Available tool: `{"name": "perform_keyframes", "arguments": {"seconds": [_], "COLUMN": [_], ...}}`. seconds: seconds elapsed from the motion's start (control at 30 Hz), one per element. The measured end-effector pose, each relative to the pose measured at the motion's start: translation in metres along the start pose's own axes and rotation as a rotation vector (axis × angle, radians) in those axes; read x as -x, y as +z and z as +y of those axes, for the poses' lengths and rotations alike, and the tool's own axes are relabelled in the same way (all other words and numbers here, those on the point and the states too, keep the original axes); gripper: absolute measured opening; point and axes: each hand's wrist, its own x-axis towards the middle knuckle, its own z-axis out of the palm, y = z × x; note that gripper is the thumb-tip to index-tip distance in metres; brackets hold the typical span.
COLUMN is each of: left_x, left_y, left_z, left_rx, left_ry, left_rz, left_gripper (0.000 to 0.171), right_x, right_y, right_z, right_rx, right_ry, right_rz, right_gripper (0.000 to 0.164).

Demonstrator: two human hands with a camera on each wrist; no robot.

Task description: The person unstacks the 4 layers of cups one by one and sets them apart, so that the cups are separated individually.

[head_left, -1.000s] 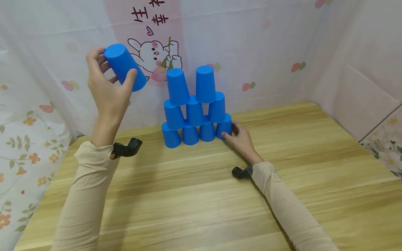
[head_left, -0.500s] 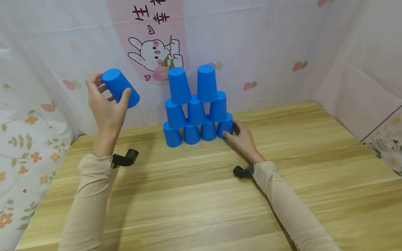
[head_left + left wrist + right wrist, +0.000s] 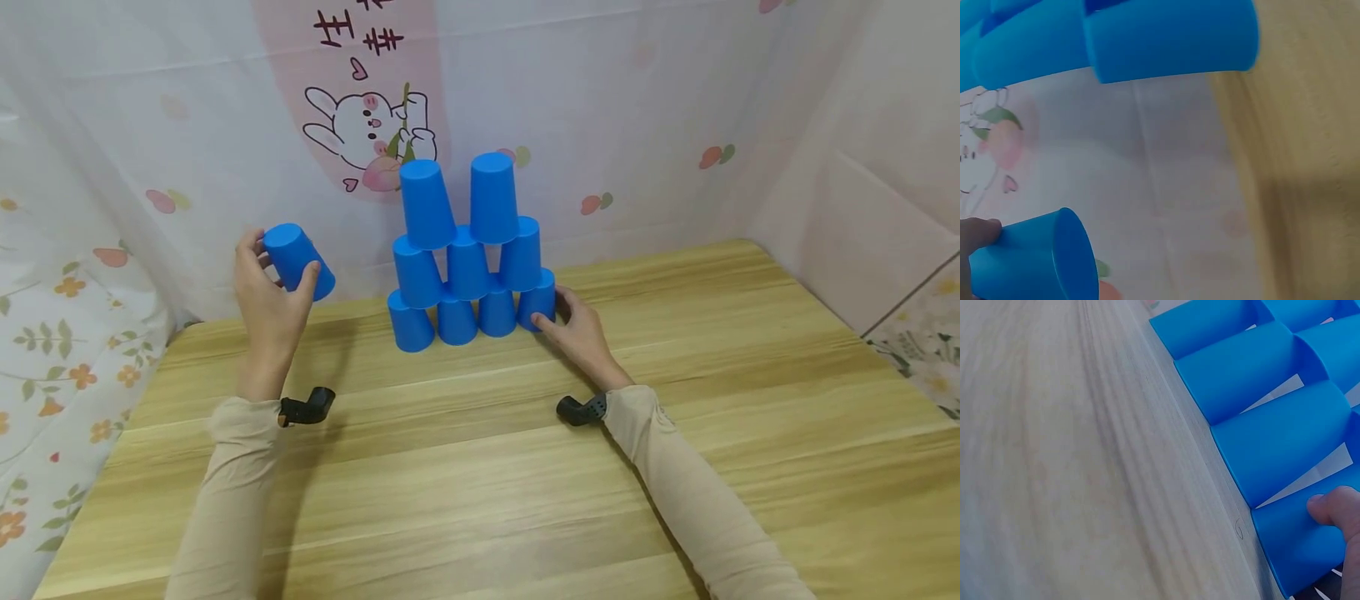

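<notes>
My left hand (image 3: 272, 300) grips a blue cup (image 3: 298, 262) in the air to the left of a cup stack, its closed end tilted up and leftward. In the left wrist view that cup (image 3: 1029, 259) shows its rim, with the thumb on its side. Upside-down blue cups form the stack: several at the bottom, three in the middle, and two on top, a left one (image 3: 427, 204) and a right one (image 3: 494, 200) with a gap between. My right hand (image 3: 581, 333) holds the bottom row's right-end cup (image 3: 536, 302), thumb in front; the right wrist view shows the thumb on this cup (image 3: 1297, 534).
The stack stands near the back of a wooden table (image 3: 465, 467). Behind it hangs a white curtain (image 3: 645, 108) with a printed rabbit. A flowered cloth (image 3: 67, 350) hangs at the left. Black wrist cameras sit on both wrists.
My left hand has come down with its cup, from above the stack's top to about the middle row's height, and slightly right lately. My right hand and the stack stay put.
</notes>
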Motion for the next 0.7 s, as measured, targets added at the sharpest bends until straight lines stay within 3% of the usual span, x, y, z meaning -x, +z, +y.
{"name": "perform_keyframes", "arguments": {"seconds": [0.2, 0.7], "left_x": [0.014, 0.038], "left_y": [0.008, 0.018], "left_z": [-0.018, -0.039], "left_rx": [0.016, 0.083], "left_ry": [-0.032, -0.139], "left_rz": [-0.049, -0.104], "left_gripper": [0.062, 0.065], "right_x": [0.000, -0.001], "right_y": [0.002, 0.002], "right_z": [-0.001, 0.000], "right_rx": [-0.003, 0.006], "right_ry": [0.010, 0.001], "right_rz": [-0.002, 0.005], "right_gripper": [0.063, 0.063]}}
